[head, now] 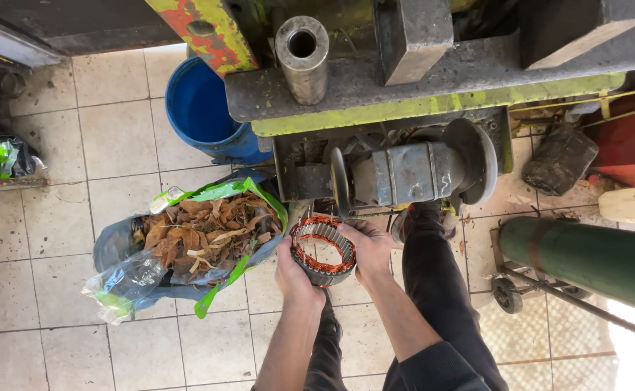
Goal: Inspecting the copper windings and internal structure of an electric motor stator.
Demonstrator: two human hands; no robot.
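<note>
On the tiled floor (pixel 42 253) at left, I saw a plastic bag of dry leaves (pixel 194 242) below a blue bucket (pixel 201 108). My left hand (pixel 294 279) and right hand (pixel 369 250) each closed their grip around a copper-wound motor stator (pixel 322 250), held above the floor, just beneath the grey machine (pixel 411 174). A green cylinder (pixel 585 257) lay right.

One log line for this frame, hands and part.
left hand: grips motor stator | right hand: grips its other side | stator: held above tile floor, by bag of scraps
</note>
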